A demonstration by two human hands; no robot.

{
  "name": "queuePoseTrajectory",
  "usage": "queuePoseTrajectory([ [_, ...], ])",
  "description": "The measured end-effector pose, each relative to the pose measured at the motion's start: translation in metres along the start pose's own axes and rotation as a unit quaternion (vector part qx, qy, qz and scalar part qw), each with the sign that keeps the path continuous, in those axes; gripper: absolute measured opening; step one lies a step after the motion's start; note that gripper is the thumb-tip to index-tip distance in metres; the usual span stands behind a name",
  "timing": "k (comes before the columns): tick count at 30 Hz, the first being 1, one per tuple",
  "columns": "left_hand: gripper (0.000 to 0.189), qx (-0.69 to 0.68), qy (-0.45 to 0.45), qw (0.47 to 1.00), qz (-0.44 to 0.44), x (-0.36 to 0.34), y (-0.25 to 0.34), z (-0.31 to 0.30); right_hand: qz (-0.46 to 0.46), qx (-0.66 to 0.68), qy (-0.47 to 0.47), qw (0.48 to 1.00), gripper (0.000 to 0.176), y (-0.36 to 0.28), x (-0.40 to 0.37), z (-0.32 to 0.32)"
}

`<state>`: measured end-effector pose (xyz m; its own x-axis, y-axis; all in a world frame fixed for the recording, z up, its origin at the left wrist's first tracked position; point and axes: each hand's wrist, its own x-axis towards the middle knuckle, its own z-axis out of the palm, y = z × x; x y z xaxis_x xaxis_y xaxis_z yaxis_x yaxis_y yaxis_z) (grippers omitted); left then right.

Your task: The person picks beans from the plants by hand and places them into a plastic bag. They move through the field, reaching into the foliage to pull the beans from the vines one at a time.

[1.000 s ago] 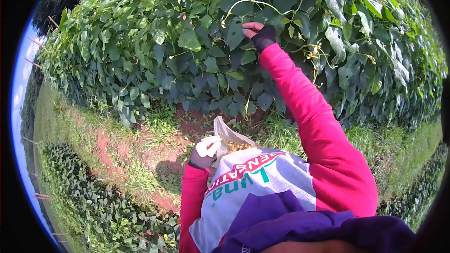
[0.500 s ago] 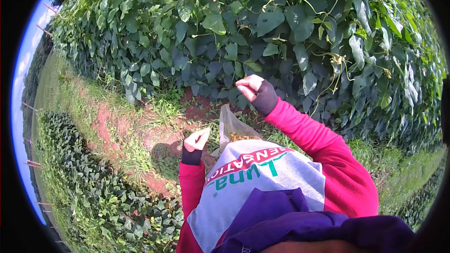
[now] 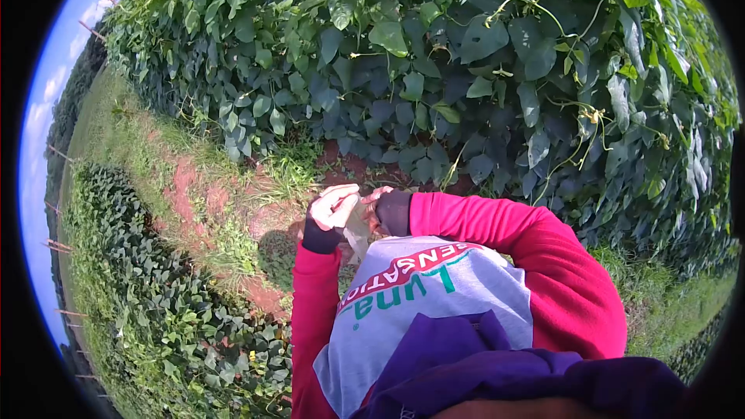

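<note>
Leafy vine wall (image 3: 434, 70) above grass and reddish soil (image 3: 182, 182); both hands meet over the pale bag (image 3: 358, 234).

From my remote view, the bag sits just ahead of the grey shirt (image 3: 415, 279), mostly covered by the hands. The right hand (image 3: 375, 202) has come down from the leaves to beside the left hand (image 3: 334, 208), so the work now seems centred there. The left fingers are bent close together; the right ones are partly hidden. I cannot tell whether either grasps anything. The hands block the bag's contents; a lower leafy row (image 3: 155, 264) runs left.
</note>
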<state>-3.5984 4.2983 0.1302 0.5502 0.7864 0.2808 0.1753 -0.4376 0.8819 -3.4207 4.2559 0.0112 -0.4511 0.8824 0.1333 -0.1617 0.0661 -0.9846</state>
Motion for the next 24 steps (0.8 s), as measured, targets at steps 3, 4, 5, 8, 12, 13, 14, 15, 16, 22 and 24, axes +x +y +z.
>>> queuePoseTrajectory([
  [3, 0.019, -0.008, 0.028, 0.999, -0.017, 0.006, -0.011, -0.013, 0.046, -0.563, -0.150, 0.811, 0.017, -0.057, 0.038, -0.006],
  [4, 0.019, -0.004, 0.031, 0.999, -0.020, 0.011, -0.012, -0.018, 0.042, -0.561, -0.153, 0.812, 0.017, -0.050, 0.042, -0.006],
  [5, 0.019, -0.014, 0.033, 0.999, -0.030, 0.017, -0.014, -0.024, -0.074, -0.549, -0.105, 0.826, 0.016, -0.038, 0.043, -0.006],
  [8, 0.018, -0.007, 0.033, 0.998, -0.047, 0.054, -0.030, -0.052, -0.246, -0.469, -0.079, 0.845, 0.015, -0.003, 0.085, -0.035],
  [12, 0.018, 0.017, 0.008, 1.000, -0.011, 0.102, -0.042, -0.062, 0.003, -0.182, 0.190, 0.965, 0.020, -0.084, 0.110, -0.099],
  [13, 0.018, 0.011, -0.006, 1.000, 0.013, 0.115, -0.044, -0.061, -0.020, -0.100, 0.262, 0.960, 0.022, -0.100, 0.115, -0.120],
  [14, 0.018, 0.004, -0.018, 0.999, 0.036, 0.127, -0.048, -0.061, -0.045, -0.017, 0.329, 0.943, 0.025, -0.116, 0.122, -0.141],
  [15, 0.019, 0.043, -0.031, 0.994, 0.097, 0.140, -0.054, -0.061, -0.101, 0.027, 0.384, 0.917, 0.027, -0.131, 0.130, -0.163],
  [16, 0.019, 0.042, -0.038, 0.993, 0.104, 0.150, -0.055, -0.061, -0.157, 0.070, 0.435, 0.884, 0.030, -0.144, 0.139, -0.185],
  [22, 0.018, 0.015, -0.055, 0.988, 0.145, 0.181, -0.061, -0.063, -0.201, 0.262, 0.511, 0.794, 0.021, -0.182, 0.186, -0.278],
  [24, 0.018, 0.004, -0.063, 0.989, 0.136, 0.184, -0.063, -0.069, -0.207, 0.250, 0.483, 0.813, 0.020, -0.187, 0.193, -0.286],
])
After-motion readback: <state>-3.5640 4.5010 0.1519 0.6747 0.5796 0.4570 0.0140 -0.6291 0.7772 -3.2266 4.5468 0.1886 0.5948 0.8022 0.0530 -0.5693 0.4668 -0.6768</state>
